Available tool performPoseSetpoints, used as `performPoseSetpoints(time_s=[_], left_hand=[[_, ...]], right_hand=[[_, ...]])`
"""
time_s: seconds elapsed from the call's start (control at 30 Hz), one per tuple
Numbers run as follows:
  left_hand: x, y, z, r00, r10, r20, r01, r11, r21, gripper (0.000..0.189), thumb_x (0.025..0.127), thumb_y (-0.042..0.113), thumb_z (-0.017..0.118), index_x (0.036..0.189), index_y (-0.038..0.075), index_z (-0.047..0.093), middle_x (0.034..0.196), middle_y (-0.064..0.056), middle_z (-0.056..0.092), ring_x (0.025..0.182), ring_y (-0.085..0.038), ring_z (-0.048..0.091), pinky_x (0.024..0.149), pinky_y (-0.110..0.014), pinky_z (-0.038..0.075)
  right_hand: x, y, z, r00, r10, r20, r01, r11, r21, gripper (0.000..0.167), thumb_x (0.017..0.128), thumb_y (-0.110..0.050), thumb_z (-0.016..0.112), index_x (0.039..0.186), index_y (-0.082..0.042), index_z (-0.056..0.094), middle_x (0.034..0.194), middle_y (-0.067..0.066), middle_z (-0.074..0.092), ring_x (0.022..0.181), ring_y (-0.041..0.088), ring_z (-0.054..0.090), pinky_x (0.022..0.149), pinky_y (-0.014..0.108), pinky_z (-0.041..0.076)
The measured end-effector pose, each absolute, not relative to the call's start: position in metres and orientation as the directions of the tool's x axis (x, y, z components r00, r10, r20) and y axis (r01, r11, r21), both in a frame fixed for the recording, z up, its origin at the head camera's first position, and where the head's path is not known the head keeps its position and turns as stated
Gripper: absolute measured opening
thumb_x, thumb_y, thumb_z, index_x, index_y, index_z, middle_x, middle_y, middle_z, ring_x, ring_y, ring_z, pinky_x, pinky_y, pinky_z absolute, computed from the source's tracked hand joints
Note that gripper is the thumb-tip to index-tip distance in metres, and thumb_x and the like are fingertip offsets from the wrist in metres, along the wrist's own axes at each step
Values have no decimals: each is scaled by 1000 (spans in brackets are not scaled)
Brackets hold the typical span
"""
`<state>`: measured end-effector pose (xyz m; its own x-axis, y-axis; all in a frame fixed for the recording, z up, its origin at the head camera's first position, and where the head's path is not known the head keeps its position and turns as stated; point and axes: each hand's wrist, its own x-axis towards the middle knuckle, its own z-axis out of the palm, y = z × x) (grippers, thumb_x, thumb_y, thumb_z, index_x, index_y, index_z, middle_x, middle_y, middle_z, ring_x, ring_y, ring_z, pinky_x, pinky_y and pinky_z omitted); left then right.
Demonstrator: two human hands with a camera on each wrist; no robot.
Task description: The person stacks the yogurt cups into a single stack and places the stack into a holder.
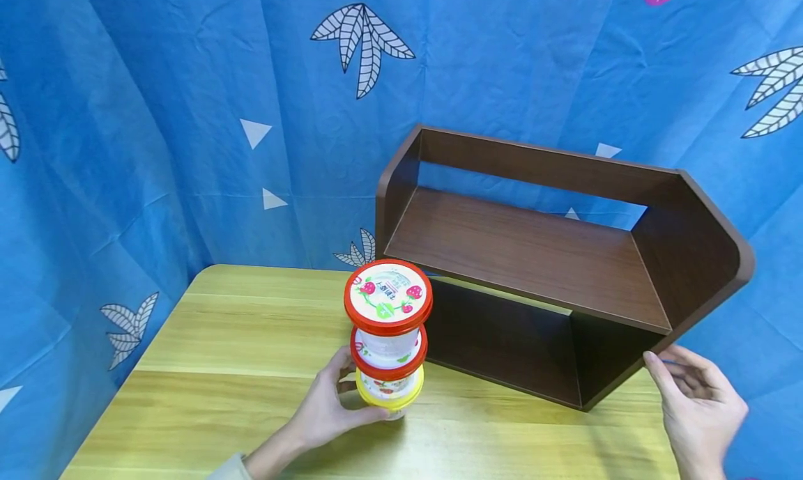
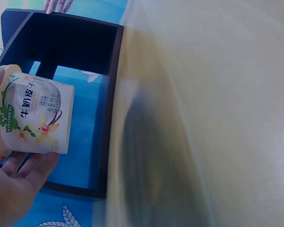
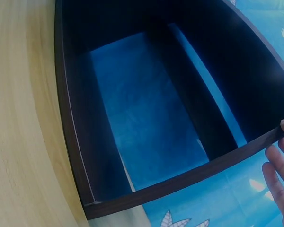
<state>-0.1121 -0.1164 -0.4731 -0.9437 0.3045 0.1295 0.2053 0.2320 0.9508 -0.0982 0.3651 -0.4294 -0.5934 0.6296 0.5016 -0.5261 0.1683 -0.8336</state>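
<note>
My left hand [image 1: 335, 403] grips the lowest tub [image 1: 392, 389] of a stack of three, its thumb and fingers round the yellow lid. Two red-lidded tubs stand on top of it, the upper tub [image 1: 387, 295] and the middle tub [image 1: 389, 351]. Seen from the left wrist, the white cup [image 2: 40, 113] carries Chinese print and flowers, and its base shows apart from the tabletop. A dark brown two-tier shelf [image 1: 533, 250] stands at an angle on the table. With thumb and fingers, my right hand [image 1: 699, 400] pinches the front edge of the shelf's right side panel [image 3: 246, 149].
The light wooden table [image 1: 251, 320] stretches out left of the stack and in front of the shelf. A blue curtain [image 1: 207, 118] with leaf prints hangs behind and at both sides. The shelf's back is partly open, showing the curtain.
</note>
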Motion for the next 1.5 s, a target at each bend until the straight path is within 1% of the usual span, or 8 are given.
performPoseSetpoints(time_s=[0.4,0.47,0.63,0.77,0.9,1.0,1.2,1.5], left_hand=[[-118,-117,-448,-929,298,219,289,217,933,75,79,22,94,141,18,51,133,-4,65,116,-15,65,89,-31,64],[-119,-116,-444,-928,298,225,295,218,930,75,79,23,94,141,18,52,133,-3,66,115,-15,65,89,-31,64],[-120,-111,-435,-930,299,215,287,221,932,75,78,23,94,141,19,52,132,-2,67,117,-19,65,90,-31,63],[-120,-107,-427,-932,311,189,263,215,941,75,79,25,94,141,20,52,133,-1,66,119,-24,64,91,-33,63],[-120,-103,-420,-930,321,180,254,204,946,74,79,26,94,140,20,52,134,0,65,120,-25,62,92,-33,63],[-121,-102,-414,-925,328,190,264,196,945,74,79,25,93,140,21,52,133,0,66,120,-24,63,91,-33,63],[-121,-99,-403,-905,347,246,320,174,931,72,79,22,93,139,19,54,128,0,68,112,-18,66,89,-33,65],[-127,-95,-388,-886,375,273,348,149,925,73,79,18,93,140,18,53,126,-1,70,112,-16,68,90,-32,65]], right_hand=[[-98,365,-428,-588,630,508,-494,218,-842,30,78,25,74,107,22,70,79,-4,78,64,4,71,67,9,59],[-98,365,-428,-590,629,507,-504,204,-840,30,78,26,74,107,22,70,79,-3,78,64,4,72,67,9,59],[-99,364,-430,-588,626,512,-533,177,-828,30,77,27,73,107,23,69,78,-1,79,64,5,72,68,10,60],[-99,364,-431,-581,630,516,-523,197,-829,29,77,27,73,106,23,69,78,-3,79,64,4,72,67,9,59],[-99,364,-431,-576,637,513,-500,221,-837,29,78,26,74,107,23,70,78,-5,78,65,3,71,67,9,59],[-99,364,-431,-575,640,510,-488,232,-841,29,79,25,74,107,22,70,79,-6,78,65,2,71,67,8,59],[-99,363,-431,-578,633,515,-515,207,-832,29,78,26,73,106,22,70,79,-4,79,65,3,72,67,8,59],[-99,364,-430,-575,637,514,-447,282,-849,30,79,24,75,108,21,71,79,-9,78,65,0,71,68,7,58]])
